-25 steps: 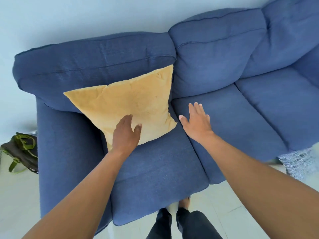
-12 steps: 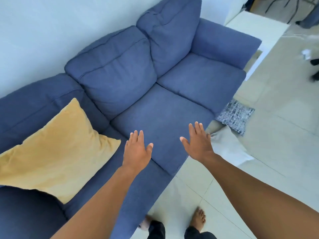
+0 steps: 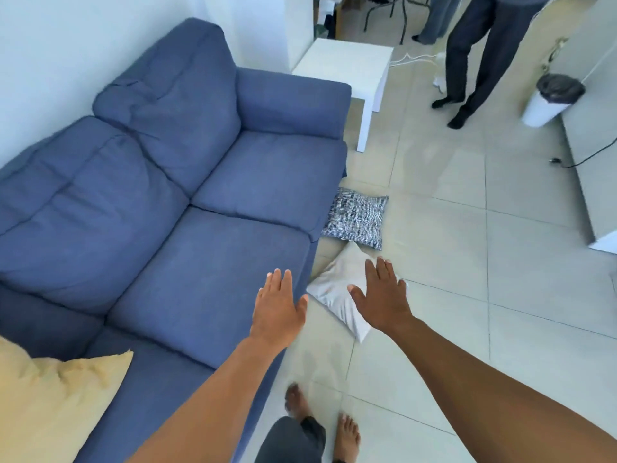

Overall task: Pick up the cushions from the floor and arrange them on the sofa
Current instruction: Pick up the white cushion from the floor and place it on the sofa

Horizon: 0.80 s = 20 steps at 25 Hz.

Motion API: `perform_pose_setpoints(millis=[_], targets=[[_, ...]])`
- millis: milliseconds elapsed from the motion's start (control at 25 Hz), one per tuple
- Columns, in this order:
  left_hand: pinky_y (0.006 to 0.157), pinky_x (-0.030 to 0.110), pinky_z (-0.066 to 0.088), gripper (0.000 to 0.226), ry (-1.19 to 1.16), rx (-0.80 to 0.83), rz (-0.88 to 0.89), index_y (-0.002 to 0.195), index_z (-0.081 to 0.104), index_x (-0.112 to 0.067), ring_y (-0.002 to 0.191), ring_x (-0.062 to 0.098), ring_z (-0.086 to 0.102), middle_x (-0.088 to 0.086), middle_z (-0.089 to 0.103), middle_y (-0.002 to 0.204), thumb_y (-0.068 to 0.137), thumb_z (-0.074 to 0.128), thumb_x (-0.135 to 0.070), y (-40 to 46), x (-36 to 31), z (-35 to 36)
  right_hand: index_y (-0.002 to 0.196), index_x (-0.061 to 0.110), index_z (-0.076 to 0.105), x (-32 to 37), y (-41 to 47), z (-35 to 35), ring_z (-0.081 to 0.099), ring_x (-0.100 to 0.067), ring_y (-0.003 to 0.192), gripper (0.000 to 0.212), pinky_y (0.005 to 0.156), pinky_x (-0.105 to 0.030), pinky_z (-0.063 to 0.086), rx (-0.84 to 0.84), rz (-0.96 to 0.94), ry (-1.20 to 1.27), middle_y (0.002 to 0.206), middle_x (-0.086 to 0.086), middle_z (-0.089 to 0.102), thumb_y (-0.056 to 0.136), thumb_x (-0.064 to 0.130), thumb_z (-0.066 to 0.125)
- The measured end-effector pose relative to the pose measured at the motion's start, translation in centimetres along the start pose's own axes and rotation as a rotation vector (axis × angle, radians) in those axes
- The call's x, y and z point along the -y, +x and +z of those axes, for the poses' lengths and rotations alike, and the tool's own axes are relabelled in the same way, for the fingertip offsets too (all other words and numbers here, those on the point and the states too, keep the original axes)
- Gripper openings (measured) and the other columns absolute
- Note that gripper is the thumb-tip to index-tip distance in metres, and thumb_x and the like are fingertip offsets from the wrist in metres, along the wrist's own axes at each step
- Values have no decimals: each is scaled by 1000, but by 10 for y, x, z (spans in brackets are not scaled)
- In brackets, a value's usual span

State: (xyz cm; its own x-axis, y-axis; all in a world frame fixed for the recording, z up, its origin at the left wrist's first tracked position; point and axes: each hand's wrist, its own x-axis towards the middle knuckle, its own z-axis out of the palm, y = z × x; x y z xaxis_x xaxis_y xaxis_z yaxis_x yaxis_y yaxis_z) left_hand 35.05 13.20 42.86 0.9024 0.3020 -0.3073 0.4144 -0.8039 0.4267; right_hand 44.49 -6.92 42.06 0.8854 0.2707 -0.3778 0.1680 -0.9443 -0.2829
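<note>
Fingers (image 3: 379,272) of the right hand (image 3: 384,299) are spread wide, empty, above the white cushion (image 3: 334,289); the left hand (image 3: 277,309), also spread and empty, is further from that cushion.

A soft yellow fabric cushion (image 3: 50,402) is cropped at the lower-left edge, well left of the open left hand (image 3: 278,309). The open right hand (image 3: 380,300) covers part of a pale grey cushion (image 3: 329,289).

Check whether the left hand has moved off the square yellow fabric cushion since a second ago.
Yes: the left hand left the yellow cushion, moving rightward along the blue sofa.
</note>
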Motion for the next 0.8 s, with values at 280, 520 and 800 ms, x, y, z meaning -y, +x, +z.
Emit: perform_pose_setpoints(millis=[280, 520, 800], targets=[[131, 44, 16, 73, 25, 122, 106, 167, 17, -7, 165, 29, 7, 15, 12, 177, 109, 45, -41, 124, -60, 27, 166, 10, 14, -62, 76, -27, -4, -31, 164, 75, 127, -58, 16, -1, 143, 81, 177, -15, 2, 108, 50, 38], [131, 43, 16, 72, 87, 238, 148, 167, 18, -8, 164, 30, 9, 14, 13, 177, 108, 45, -40, 237, -96, 52, 167, 11, 13, -99, 169, -32, -5, -30, 165, 76, 128, -55, 16, 39, 246, 146, 178, -14, 1, 108, 50, 39], [131, 44, 16, 70, 145, 380, 120, 166, 21, -5, 164, 31, 10, 17, 16, 176, 109, 45, -37, 349, -108, 141, 166, 9, 15, -151, 279, 31, -1, -31, 165, 75, 129, -55, 16, 126, 325, 233, 177, -16, 4, 108, 48, 42]])
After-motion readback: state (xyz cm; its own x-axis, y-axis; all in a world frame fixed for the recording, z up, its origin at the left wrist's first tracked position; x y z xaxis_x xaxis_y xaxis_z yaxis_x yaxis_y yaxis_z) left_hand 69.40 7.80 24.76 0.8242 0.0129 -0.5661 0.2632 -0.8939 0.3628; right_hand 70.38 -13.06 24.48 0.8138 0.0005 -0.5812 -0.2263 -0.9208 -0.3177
